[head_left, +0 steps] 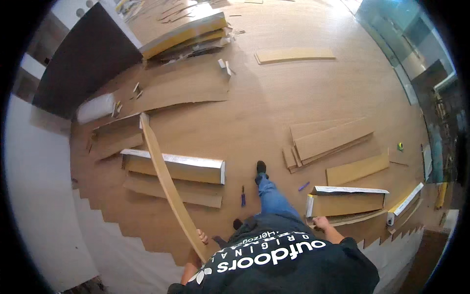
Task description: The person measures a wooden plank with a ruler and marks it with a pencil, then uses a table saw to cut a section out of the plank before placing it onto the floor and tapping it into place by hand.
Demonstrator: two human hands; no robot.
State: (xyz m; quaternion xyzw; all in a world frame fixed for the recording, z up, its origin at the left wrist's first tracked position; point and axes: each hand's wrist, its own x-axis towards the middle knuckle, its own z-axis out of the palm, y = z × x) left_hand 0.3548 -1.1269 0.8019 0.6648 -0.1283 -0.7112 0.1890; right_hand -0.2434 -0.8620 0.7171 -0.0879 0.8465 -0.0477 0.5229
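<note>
My left hand (pixel 201 237) is wrapped round the near end of a long, narrow, wood-coloured board (pixel 166 179). The board slants away up to the left, its far end passing over an opened flooring carton (pixel 174 169) with a white edge. On the other side of my body, my right hand (pixel 321 223) is closed, its knuckles up, close to the left end of another opened carton (pixel 347 203). Nothing shows in its fingers. A blue-handled tool (pixel 243 197) lies on the floor left of my leg, and a small blue object (pixel 304 186) to the right of it.
A loose stack of floorboards (pixel 333 139) lies ahead right, a flat pile (pixel 296 55) beyond it. A green tape measure (pixel 400 146) sits further right. Cardboard (pixel 183 85) and cartons (pixel 188 36) cover the far left. The laid floor ends near me in a stepped edge (pixel 112 223).
</note>
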